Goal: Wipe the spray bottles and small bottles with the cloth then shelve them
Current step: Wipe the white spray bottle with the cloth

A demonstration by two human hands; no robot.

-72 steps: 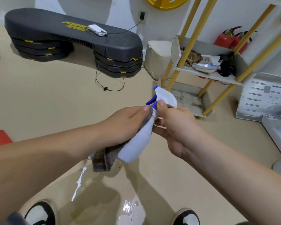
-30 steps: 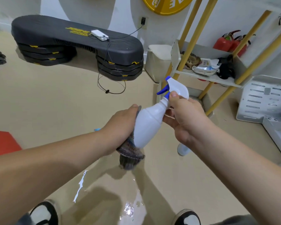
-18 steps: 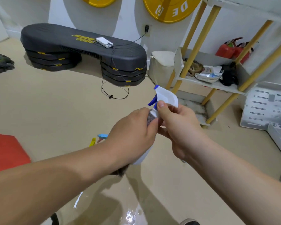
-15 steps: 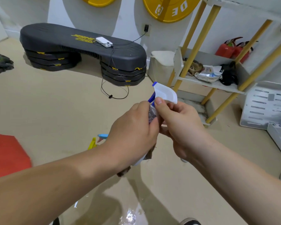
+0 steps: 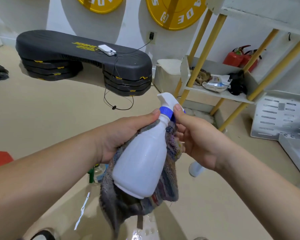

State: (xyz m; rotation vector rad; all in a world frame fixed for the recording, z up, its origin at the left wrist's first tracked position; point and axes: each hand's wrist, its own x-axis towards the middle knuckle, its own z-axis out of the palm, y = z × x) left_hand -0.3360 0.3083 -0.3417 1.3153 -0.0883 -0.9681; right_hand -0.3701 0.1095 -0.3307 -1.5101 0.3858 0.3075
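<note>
A white spray bottle (image 5: 142, 160) with a blue collar and white trigger head is held tilted in front of me, its base toward me. My left hand (image 5: 121, 134) grips the grey striped cloth (image 5: 164, 191), which wraps under and behind the bottle. My right hand (image 5: 196, 137) pinches the bottle at its blue collar, thumb on top. The yellow-legged shelf (image 5: 220, 96) stands at the right beyond my hands. A small bottle (image 5: 95, 172) with a green part stands on the floor, partly hidden by my left arm. Another white bottle (image 5: 195, 168) shows below my right wrist.
A black stacked step platform (image 5: 83, 54) with a white charging device and cable sits at the back left. The shelf holds rags, a foil pack and dark items. Red extinguishers (image 5: 239, 56) stand behind it. A perforated metal panel (image 5: 282, 115) lies right. The floor near my feet is wet.
The cloth in my left hand has slid from the bottle's neck down along its body. The bottle has turned so that its base faces me more.
</note>
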